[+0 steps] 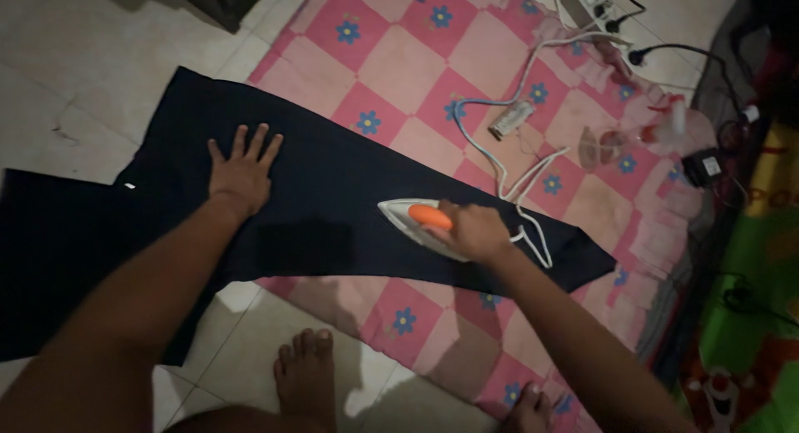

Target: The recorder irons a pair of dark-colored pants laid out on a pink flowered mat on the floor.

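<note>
Right hand (474, 231) clamped on orange handle of white iron (414, 221), hiding its rear half; iron sits on dark navy garment (333, 191). Left hand (243, 171) flat, fingers spread, pressing same cloth well apart from iron. Garment lies over pink checkered blanket (416, 58), its left end cut off by frame. White cord (508, 171) trails away; dim light blurs the clutter at right.

Dark navy cloth (316, 200) on pink checked blue-flowered mat (433, 67); white iron (416, 221), orange handle.
</note>
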